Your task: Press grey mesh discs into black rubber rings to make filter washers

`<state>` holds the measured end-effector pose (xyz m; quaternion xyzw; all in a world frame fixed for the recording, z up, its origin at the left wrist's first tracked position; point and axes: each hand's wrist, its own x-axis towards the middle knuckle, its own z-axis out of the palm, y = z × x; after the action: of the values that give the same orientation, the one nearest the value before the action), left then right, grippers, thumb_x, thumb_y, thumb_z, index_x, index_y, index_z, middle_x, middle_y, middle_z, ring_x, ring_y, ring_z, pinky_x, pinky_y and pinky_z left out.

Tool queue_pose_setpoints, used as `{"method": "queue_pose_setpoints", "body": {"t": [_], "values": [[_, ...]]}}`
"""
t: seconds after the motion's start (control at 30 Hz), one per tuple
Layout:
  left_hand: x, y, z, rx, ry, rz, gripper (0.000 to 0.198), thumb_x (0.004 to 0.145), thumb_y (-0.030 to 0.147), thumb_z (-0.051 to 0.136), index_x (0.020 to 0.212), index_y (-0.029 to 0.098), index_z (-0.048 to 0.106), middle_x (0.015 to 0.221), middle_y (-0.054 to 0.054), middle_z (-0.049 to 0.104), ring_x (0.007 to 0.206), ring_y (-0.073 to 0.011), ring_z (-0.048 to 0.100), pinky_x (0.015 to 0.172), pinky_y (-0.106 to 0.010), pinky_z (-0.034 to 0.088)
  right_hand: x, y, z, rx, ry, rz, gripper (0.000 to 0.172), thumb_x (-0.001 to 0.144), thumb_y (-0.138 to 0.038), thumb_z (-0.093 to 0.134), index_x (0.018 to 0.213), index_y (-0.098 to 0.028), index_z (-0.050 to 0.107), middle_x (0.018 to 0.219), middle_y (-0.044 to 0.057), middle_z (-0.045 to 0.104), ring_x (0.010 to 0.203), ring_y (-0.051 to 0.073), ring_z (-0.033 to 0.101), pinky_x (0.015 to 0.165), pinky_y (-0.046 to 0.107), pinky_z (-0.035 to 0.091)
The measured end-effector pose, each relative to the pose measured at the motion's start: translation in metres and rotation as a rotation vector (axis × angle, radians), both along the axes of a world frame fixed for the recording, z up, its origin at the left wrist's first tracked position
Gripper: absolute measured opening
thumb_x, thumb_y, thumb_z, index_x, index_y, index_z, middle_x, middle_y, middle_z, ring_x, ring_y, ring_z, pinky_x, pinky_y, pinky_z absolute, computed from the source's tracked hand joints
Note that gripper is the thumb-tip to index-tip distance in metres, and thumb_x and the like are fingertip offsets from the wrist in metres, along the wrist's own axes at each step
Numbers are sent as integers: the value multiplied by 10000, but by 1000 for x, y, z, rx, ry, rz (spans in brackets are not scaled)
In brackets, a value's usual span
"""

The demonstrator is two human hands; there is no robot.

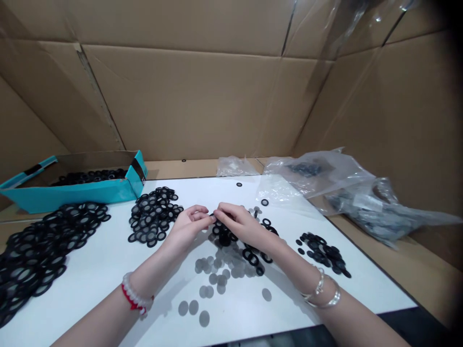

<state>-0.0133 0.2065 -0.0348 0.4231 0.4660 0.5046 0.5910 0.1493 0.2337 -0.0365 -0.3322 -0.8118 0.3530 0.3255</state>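
Observation:
My left hand (pixel 190 224) and my right hand (pixel 240 224) meet over the middle of the white board. Thumbs and forefingers of both pinch a small black ring (pixel 212 215), mostly hidden by the fingertips. Below them lies a loose heap of black rings (pixel 224 237), partly covered by my right hand and forearm. Thin grey discs (pixel 213 278) are scattered on the board nearer to me, some overlapping. Left of my left hand is a pile of black rings with grey mesh-like centres (pixel 150 219).
A larger pile of ringed discs (pixel 39 250) spreads along the left. Behind it stands a blue cardboard box (pixel 75 195) holding more. Small black pieces (pixel 323 253) lie at right. Clear plastic bags (pixel 376 212) rest at the board's (pixel 108 284) right edge, before cardboard walls (pixel 188 101).

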Motion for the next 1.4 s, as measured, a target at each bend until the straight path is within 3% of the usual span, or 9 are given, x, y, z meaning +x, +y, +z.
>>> {"method": "queue_pose_setpoints", "body": {"t": [0.13,0.43,0.67,0.83,0.93,1.03,1.17,1.27,1.4], "values": [[2,-1,4,-13,-6,45,333,554,231,787,766,162,539,527,80,493,508,-72,445,571,-228,335,-4,-5,0,85,32,-63,316,948,-323,372,658,-204,325,642,-34,370,599,123,352,579,260,282],[-2,0,-1,-5,-82,-61,315,588,249,796,819,157,602,607,47,535,585,-96,508,604,-233,375,-5,0,-4,-64,117,-48,360,946,-415,362,659,-209,294,649,-35,306,622,124,331,575,247,293],[-5,2,0,-96,-45,-20,392,504,207,840,800,130,595,592,32,563,574,-94,500,611,-245,382,-7,-8,-4,117,22,-43,334,948,-332,363,648,-210,282,638,-29,361,605,134,357,597,269,293],[-5,1,4,-137,-60,-1,359,515,239,838,768,143,601,542,59,507,549,-92,491,607,-249,392,-3,-5,-3,-74,82,-54,338,967,-394,303,682,-214,328,679,-22,390,655,141,384,624,263,330],[-6,2,6,-133,-58,-14,297,530,253,827,707,149,612,531,58,496,530,-82,469,590,-239,391,2,-2,1,-174,141,36,237,967,-377,330,823,-219,433,823,1,477,768,147,449,714,271,384],[-8,4,5,-116,-57,-48,243,540,250,812,670,142,637,571,32,535,537,-78,459,564,-224,381,6,1,3,-98,91,162,96,908,-315,492,918,-219,497,884,11,485,761,138,471,711,268,408],[-8,5,1,-143,-85,-51,265,522,224,808,726,127,669,704,-18,618,621,-97,518,614,-226,404,4,2,0,55,70,109,98,866,-291,558,856,-203,515,806,0,456,726,139,462,684,272,401],[-7,4,1,-155,-111,-43,274,529,213,807,740,129,654,722,-17,622,637,-96,525,644,-230,409,1,1,-4,10,110,70,146,856,-312,570,835,-202,476,782,-10,461,707,135,454,653,263,391],[-7,1,5,-120,-188,-62,237,605,236,781,754,167,611,598,48,541,557,-64,465,644,-220,401,-1,0,-5,-128,146,44,210,896,-372,503,795,-205,426,739,-26,443,673,123,427,609,250,352]]}}
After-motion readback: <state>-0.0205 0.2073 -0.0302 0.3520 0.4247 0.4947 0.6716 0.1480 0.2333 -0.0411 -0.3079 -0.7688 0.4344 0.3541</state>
